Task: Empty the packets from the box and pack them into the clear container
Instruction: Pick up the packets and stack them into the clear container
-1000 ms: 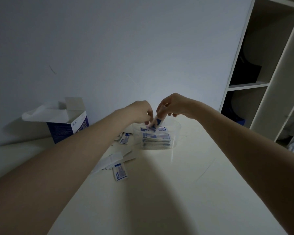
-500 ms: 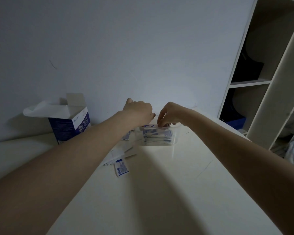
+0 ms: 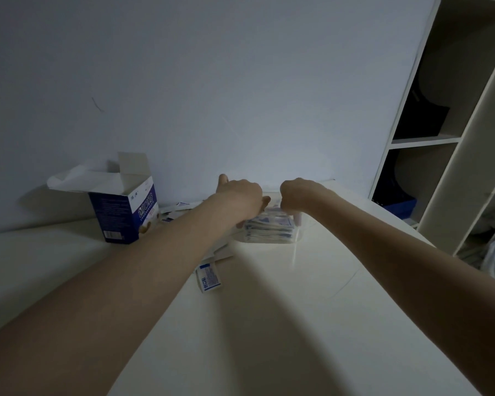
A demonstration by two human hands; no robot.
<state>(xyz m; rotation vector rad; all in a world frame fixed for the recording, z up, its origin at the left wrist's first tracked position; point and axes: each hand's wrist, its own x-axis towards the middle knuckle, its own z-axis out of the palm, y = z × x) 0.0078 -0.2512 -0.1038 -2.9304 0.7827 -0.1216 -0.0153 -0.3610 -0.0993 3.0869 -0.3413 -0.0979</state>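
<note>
Both hands, left and right, are curled down over the container near the table's far edge, likely pressing packets flat; grip cannot be told.

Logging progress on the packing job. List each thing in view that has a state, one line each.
Blue box: upright, top flaps open.
Clear container: on the table, lidless, stacked with packets.
Loose packet: lying flat on the table, not yet packed.
Left hand: over the container's left end, fingers curled down; grip hidden.
Right hand: over the container's right end, fingers curled down; grip hidden.
Shelf unit: open-fronted, dark items inside.
</note>
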